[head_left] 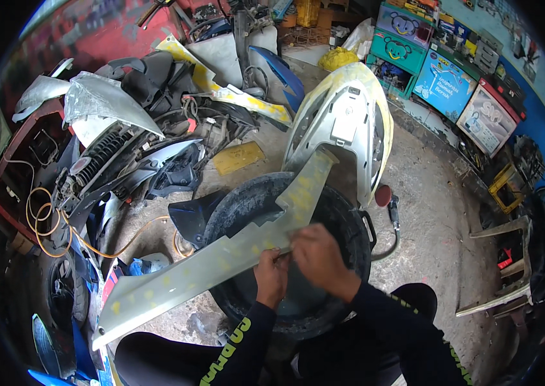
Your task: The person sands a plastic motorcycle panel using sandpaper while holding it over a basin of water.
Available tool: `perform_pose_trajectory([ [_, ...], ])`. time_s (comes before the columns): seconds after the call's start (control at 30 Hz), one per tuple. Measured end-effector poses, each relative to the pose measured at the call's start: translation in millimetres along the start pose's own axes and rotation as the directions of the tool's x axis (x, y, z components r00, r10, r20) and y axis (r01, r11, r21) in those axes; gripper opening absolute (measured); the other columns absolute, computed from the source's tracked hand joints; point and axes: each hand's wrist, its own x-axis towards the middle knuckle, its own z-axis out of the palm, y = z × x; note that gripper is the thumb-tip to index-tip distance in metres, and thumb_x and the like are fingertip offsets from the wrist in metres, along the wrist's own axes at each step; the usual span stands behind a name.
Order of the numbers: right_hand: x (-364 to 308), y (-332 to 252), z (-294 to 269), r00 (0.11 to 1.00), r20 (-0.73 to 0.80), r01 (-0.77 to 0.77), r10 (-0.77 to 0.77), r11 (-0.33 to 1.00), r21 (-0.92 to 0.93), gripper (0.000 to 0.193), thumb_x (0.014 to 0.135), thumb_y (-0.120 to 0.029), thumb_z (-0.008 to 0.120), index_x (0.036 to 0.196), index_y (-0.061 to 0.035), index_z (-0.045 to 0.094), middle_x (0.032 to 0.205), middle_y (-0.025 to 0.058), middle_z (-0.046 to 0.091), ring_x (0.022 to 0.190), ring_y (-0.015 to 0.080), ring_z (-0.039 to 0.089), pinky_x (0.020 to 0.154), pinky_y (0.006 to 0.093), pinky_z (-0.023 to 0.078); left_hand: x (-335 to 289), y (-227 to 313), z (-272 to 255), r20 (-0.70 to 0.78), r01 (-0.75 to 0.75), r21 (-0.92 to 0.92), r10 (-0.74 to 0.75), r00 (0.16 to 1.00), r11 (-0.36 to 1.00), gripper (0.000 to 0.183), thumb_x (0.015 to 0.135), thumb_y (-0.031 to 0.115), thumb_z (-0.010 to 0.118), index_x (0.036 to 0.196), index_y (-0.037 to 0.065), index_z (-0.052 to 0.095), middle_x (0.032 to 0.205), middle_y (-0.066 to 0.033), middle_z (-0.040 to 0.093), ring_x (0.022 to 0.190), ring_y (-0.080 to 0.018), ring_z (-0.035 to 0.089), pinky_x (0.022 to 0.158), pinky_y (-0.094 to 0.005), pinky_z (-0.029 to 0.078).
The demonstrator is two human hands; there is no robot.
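A long pale grey-green motorcycle body panel (pixel 221 252) with yellow patches slants across my lap and over a round black tub (pixel 230 204). My left hand (pixel 271 278) is closed on the panel's lower edge near its middle. Close beside it, my right hand (pixel 321 256) is curled against the panel's face, slightly blurred. Whatever its fingers hold, if anything, is hidden. Cloudy water (pixel 298 297) shows in the tub beneath my hands. The panel's narrow end reaches past the tub's far rim; its wide end lies at lower left, by my knee.
Beyond the tub stands a white and yellow tail fairing (pixel 375 128). An air sander (pixel 385 196) with a hose is at its right. Motorcycle parts and a shock absorber (pixel 102 154) crowd the left. Cabinets (pixel 443 83) line the back right; a wooden frame (pixel 498 270) stands right.
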Motion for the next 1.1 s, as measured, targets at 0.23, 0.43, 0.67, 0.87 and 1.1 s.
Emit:
perform_pose_trajectory([
  [0.23,4.6,1.2,-2.4,0.996,0.078,-0.032,0.039,0.995,-0.093,0.016,0.084,-0.006,0.062,0.095,0.0007,0.071,0.098,0.0152,0.069,0.097,0.0357,0.062,0.085,0.0439,0.051,7.4,-12.8,-13.4,-0.014,-0.016,-0.009,0.016,1.000,1.000,0.021,0.090,0.010,0.052,0.108,-0.001,0.058,0.110,-0.0118,0.062,0.107,-0.0279,0.061,0.099,-0.0442,0.048],
  [0.43,4.2,18.1,-3.2,0.986,0.055,-0.150,0.154,0.986,-0.072,0.016,0.083,-0.008,0.062,0.096,-0.0001,0.070,0.095,0.0136,0.068,0.096,0.0345,0.062,0.084,0.0442,0.051,1.6,-6.9,5.5,0.012,-0.093,0.093,0.092,0.996,0.991,0.020,0.091,0.009,0.052,0.106,-0.001,0.058,0.107,-0.0108,0.062,0.107,-0.0271,0.060,0.100,-0.0436,0.047],
  [0.67,5.9,10.6,-5.4,0.997,0.022,-0.068,0.069,0.997,-0.030,0.019,0.085,-0.006,0.061,0.099,0.0005,0.071,0.098,0.0156,0.068,0.094,0.0354,0.062,0.085,0.0435,0.051,-7.4,7.9,17.7,0.024,-0.042,-0.042,0.043,0.999,0.998,0.018,0.093,0.008,0.054,0.105,-0.004,0.058,0.111,-0.0109,0.060,0.105,-0.0257,0.062,0.099,-0.0448,0.050],
  [0.87,-2.8,-12.9,4.0,0.996,-0.094,-0.007,0.013,0.998,0.055,0.013,0.087,-0.006,0.056,0.088,0.0004,0.067,0.088,0.0155,0.066,0.085,0.0361,0.060,0.081,0.0447,0.048,0.2,2.6,0.6,-0.005,-0.018,-0.051,0.018,1.000,0.999,0.019,0.092,0.008,0.053,0.106,-0.005,0.057,0.111,-0.0117,0.060,0.107,-0.0276,0.062,0.101,-0.0454,0.049],
  [1.1,0.9,8.3,-1.8,0.999,-0.009,-0.041,0.040,0.997,-0.063,0.020,0.085,-0.004,0.060,0.102,0.0017,0.071,0.101,0.0153,0.068,0.097,0.0346,0.061,0.086,0.0437,0.050,0.8,15.0,13.2,0.011,0.001,-0.090,0.000,1.000,0.996,0.024,0.092,0.009,0.051,0.112,-0.004,0.056,0.115,-0.0133,0.061,0.110,-0.0289,0.061,0.101,-0.0464,0.049],
])
